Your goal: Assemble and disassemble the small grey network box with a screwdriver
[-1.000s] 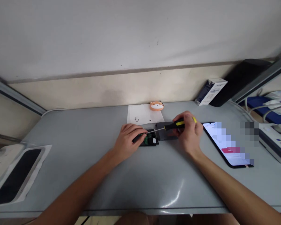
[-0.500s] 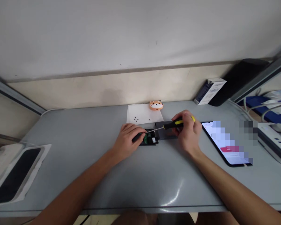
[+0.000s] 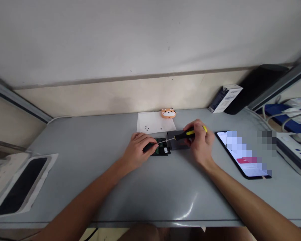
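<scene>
My right hand (image 3: 202,142) is closed around the black and yellow handle of a screwdriver (image 3: 182,135). The metal shaft slants left and down, its tip ending at the fingertips of my left hand (image 3: 139,149). Those left fingers are curled over the left end of a small black device (image 3: 167,152) with a green circuit board exposed, and they cover part of it. Thumb and forefinger come together close to the tip; whether a screw is between them I cannot tell. A dark flat cover (image 3: 173,143) lies just right of the device, partly behind my right hand.
White paper (image 3: 153,121) behind the device bears several tiny black screws (image 3: 146,128) and an orange animal-face case (image 3: 168,113). A lit phone (image 3: 237,160) and a power strip (image 3: 291,147) lie right. A box (image 3: 225,98) stands at the back; a dark slab (image 3: 22,185) lies left.
The whole view has shifted slightly. Both hands keep nearly the same pose, with the screwdriver tip still at the left fingertips.
</scene>
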Demonstrator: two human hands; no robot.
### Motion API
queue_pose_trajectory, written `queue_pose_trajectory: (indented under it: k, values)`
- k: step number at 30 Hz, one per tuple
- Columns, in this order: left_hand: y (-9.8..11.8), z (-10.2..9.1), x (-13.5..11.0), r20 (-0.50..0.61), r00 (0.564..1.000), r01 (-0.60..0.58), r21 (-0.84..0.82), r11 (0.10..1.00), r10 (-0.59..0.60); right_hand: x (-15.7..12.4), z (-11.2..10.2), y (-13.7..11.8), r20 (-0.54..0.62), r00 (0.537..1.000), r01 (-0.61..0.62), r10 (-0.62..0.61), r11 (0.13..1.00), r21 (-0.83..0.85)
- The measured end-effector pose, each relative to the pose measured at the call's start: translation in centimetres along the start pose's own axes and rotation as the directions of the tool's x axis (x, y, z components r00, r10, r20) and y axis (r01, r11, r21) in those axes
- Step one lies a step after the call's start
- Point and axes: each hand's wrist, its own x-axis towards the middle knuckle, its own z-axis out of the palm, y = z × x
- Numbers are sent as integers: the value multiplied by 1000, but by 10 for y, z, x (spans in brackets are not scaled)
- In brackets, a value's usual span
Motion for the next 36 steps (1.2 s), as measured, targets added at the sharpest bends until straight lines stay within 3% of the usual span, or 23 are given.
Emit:
queue_pose_trajectory:
  k: [25, 30, 34, 36]
  values:
    - [-1, -1, -1, -27, 1000, 3, 5, 1000, -2, 2, -1, -4, -32, 998, -51, 50, 998, -42]
    - [0, -2, 0, 0, 999, 32, 10, 999, -32, 0, -5, 2, 121, 989, 102, -87, 988, -120]
    - [1, -2, 0, -9, 999, 36, 15, 999, -36, -5, -6, 3, 273, 922, 334, -275, 921, -201]
    - [2, -2, 0, 3, 999, 50, 16, 999, -50, -6, -6, 4, 299, 899, 389, -321, 898, -206]
